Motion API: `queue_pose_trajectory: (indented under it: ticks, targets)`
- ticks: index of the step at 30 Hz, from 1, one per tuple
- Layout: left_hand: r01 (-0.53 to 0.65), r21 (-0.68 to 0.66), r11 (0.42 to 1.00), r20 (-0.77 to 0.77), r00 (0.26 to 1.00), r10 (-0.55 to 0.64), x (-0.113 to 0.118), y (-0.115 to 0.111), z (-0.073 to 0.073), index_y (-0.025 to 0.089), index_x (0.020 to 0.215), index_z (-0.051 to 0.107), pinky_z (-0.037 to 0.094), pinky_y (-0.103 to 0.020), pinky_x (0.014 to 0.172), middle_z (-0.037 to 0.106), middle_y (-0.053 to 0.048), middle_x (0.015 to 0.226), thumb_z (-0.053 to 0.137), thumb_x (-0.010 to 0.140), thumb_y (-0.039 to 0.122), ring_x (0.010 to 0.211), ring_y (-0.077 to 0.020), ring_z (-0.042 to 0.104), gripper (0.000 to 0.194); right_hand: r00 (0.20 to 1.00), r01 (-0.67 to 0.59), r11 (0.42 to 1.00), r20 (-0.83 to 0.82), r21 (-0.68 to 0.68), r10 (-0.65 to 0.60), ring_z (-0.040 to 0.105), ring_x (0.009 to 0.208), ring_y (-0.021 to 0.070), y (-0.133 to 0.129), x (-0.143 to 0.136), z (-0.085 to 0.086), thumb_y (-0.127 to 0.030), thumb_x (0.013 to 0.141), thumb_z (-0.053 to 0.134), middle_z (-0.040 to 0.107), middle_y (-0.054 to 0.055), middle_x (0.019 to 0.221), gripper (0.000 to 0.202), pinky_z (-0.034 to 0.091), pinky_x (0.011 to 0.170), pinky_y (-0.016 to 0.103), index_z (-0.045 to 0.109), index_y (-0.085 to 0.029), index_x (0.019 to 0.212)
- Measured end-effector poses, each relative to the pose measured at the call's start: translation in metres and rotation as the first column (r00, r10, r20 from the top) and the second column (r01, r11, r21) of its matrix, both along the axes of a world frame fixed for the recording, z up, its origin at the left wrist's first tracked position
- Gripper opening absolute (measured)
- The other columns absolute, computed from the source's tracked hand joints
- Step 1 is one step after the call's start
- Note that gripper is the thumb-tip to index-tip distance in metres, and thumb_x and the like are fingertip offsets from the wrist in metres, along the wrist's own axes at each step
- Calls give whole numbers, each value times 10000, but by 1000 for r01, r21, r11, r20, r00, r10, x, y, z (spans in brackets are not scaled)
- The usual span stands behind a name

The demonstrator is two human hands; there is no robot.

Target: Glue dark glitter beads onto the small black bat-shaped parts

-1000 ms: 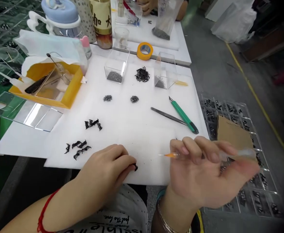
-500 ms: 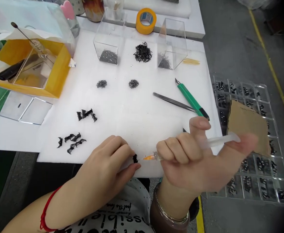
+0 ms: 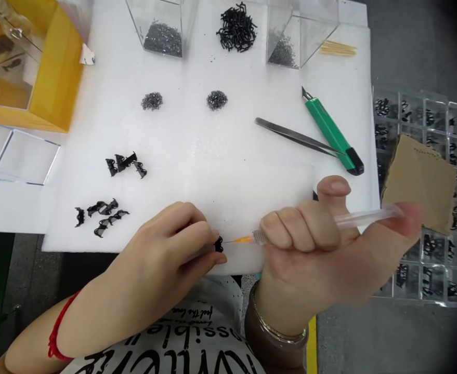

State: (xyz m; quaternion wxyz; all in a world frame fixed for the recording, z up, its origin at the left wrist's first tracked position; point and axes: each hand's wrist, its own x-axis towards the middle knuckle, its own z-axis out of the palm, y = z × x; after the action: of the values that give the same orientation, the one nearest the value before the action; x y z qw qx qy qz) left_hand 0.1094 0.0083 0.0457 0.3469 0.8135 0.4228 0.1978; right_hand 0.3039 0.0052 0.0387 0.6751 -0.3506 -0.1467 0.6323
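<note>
Grey floor (image 3: pixel 368 337) surrounds the white bench (image 3: pixel 181 182), its top matte, likely foam. Clear rigid tray (image 3: pixel 446 268) on my right, full of dark bits, brown cardboard (image 3: pixel 421 184) on it. Yellow box (image 3: pixel 56 83) far left.

Right hand (image 3: pixel 310 259) curls its fingers around a translucent syringe (image 3: pixel 363 215), thumb at the rear end. I judge it light, smooth, a bit slippery; best held by the barrel. Beyond: green cutter (image 3: pixel 331 130), slim dark metal tweezers (image 3: pixel 290 136) lying against it.

Left hand (image 3: pixel 166 249) pinches a small black piece (image 3: pixel 219 243) between thumb and index finger, at the bench's near edge. Looks feather-light, stiff, maybe brittle; I'd take it by the edges. Similar glossy, spiky-ended pieces (image 3: pixel 126 163) lie left.

Orange hub (image 3: pixel 245 239) carries a thin needle (image 3: pixel 229 242) pointing at the piece; contact I can't tell. Smallest: two piles of glittery grey granules (image 3: pixel 217 99).
</note>
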Motion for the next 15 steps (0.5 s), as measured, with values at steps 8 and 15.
queue_pose_trajectory:
  ticks: [8, 15]
  targets:
    - [19, -47, 999, 102, 995, -14, -6, -1, -1, 177, 917, 574, 468, -151, 716, 561, -14, 922, 613, 851, 126, 831, -78, 559, 92, 869, -91, 976, 495, 196, -19, 522, 624, 171, -15, -28, 30, -407, 969, 369, 540, 19, 734, 273, 481, 583, 344, 606, -277, 931]
    - [-149, -119, 982, 91, 983, 160, -18, -7, -6, 250, 925, 574, 474, -138, 519, 651, 50, 785, 675, 812, 280, 587, -65, 595, 155, 294, 357, 869, 842, 343, -453, 625, 911, 193, -11, 27, 30, -207, 905, 523, 584, 32, 943, 61, 524, 805, 388, 563, -242, 937]
